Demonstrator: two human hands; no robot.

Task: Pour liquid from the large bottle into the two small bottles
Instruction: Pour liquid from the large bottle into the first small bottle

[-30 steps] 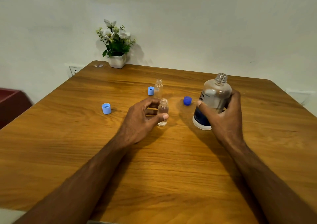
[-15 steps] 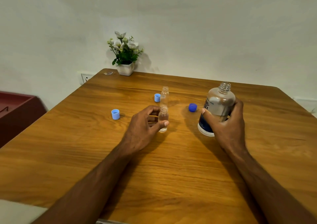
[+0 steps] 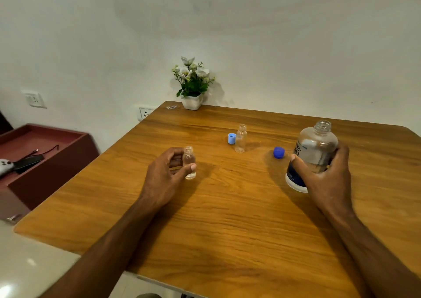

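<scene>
A large clear bottle [image 3: 317, 146] with a dark blue label stands uncapped on the wooden table [image 3: 227, 218] at the right. My right hand [image 3: 325, 177] is wrapped around its lower half. At centre left my left hand [image 3: 167, 174] grips a small clear bottle [image 3: 189, 161], open-topped, upright on the table with a little liquid at its bottom. The second small bottle [image 3: 240, 139] stands open farther back, apart from both hands, with a light blue cap [image 3: 231, 138] right beside it. A dark blue cap [image 3: 278, 153] lies just left of the large bottle.
A white pot of flowers [image 3: 192, 99] sits at the table's far edge against the wall. To the left, below the table's edge, a dark red cabinet [image 3: 52, 156] holds a phone [image 3: 28, 162], a cable and a white controller [image 3: 4, 165].
My left hand has slid the small bottle leftward, away from the second small bottle. The right hand stays on the large bottle. The view has tilted up and turned left.
</scene>
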